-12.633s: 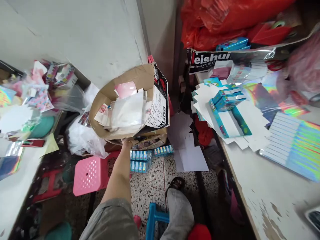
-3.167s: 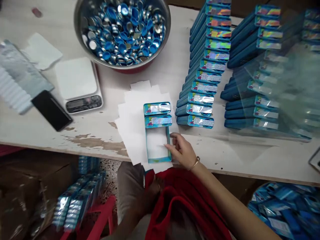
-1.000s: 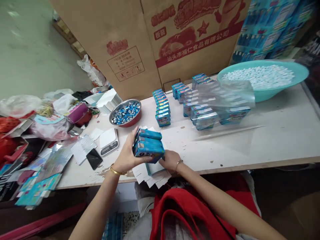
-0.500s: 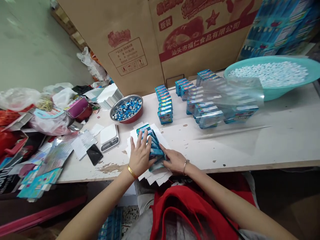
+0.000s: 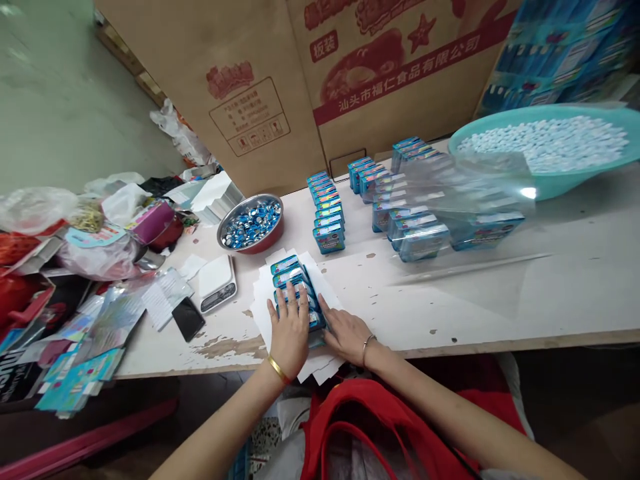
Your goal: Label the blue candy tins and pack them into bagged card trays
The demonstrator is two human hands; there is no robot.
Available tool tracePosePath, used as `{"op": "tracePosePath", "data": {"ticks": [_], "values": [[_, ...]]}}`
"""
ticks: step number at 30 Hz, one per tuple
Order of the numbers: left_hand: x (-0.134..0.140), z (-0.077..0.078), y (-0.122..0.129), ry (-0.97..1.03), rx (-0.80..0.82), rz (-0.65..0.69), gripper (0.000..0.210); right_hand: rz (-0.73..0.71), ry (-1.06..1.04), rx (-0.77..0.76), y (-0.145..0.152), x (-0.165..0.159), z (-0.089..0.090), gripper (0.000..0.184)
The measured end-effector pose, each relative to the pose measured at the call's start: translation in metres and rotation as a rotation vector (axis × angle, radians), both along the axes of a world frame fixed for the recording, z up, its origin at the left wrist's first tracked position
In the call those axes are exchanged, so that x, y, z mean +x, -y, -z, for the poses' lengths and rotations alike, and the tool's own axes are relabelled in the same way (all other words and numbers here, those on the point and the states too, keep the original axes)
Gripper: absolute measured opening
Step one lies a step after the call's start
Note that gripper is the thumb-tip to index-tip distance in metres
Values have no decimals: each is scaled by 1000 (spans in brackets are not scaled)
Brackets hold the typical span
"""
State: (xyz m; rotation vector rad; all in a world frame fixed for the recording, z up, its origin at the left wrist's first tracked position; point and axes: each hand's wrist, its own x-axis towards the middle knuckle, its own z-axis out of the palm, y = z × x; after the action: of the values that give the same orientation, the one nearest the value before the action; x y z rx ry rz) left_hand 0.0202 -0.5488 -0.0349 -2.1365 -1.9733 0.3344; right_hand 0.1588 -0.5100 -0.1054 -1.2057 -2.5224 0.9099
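At your far left the counter (image 5: 500,293) is crowded with plastic bags (image 5: 100,253) and glossy card sheets (image 5: 80,373); nearer you lie a black phone (image 5: 188,319) and a small white scale (image 5: 216,283), with a metal bowl (image 5: 250,223) of blue caps behind them. In front of you a row of small blue tins (image 5: 293,283) sits in an open carton on a stack of white card blanks (image 5: 260,300), close to the counter's near edge. Your left hand (image 5: 289,330) lies flat on the nearest tins, fingers spread and pressing down, gripping nothing. Your right hand (image 5: 345,330) rests open against the right side of the row, touching it. The tins look light, stiff and smooth, so they are likely to slip against each other; hold the row from both ends or by the carton walls, squeezing evenly. Farther right stand more rows of blue tins (image 5: 327,213), some under a clear plastic sheet (image 5: 450,193), and a teal basin (image 5: 545,183) of white tablets.
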Motion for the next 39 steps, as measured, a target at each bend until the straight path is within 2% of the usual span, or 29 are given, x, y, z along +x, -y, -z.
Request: {"op": "tracePosePath", "data": {"ticks": [2,4,6,8,10,12,14,16,18,20,22,24,27,29,31,33,36,39], "values": [[-3,-8,-6,12,-42,58,81,12,-22,-23,-1,0,0,72],[-5,-23,-26,62,-90,162,86,10,-55,-55,-3,1,-1,74],[-3,-38,-62,130,-67,260,88,5,-97,-98,-6,2,-2,81],[5,-47,-109,172,7,316,80,4,-144,-126,-8,4,-2,93],[14,-44,-156,158,-16,267,82,8,-181,-122,-9,5,-3,98],[23,-31,-190,118,-80,143,90,7,-192,-96,-9,5,-3,95],[30,-14,-207,84,-94,67,92,5,-181,-75,-9,4,-3,91],[35,-1,-208,61,-23,70,80,6,-165,-68,-9,2,-3,91],[41,2,-201,52,57,111,54,6,-152,-67,-11,2,-2,92],[46,-8,-191,72,61,140,36,1,-146,-63,-11,3,-1,92],[44,-30,-175,142,49,147,29,-17,-146,-50,-11,5,2,94],[33,-61,-150,267,95,198,25,-44,-153,-22,-10,9,7,97],[2,-107,-91,528,97,442,34,-85,-171,15,-8,12,14,97],[-20,-122,-44,649,43,524,38,-76,-179,13,-7,14,19,88],[-37,-118,-5,692,3,523,43,-54,-189,6,-6,14,23,81],[-47,-98,22,665,-2,454,46,-56,-196,19,-7,14,26,82],[-50,-62,37,545,21,408,44,-87,-190,50,-8,15,30,89],[-44,-37,41,406,52,442,40,-90,-194,45,-8,16,31,89]]}}
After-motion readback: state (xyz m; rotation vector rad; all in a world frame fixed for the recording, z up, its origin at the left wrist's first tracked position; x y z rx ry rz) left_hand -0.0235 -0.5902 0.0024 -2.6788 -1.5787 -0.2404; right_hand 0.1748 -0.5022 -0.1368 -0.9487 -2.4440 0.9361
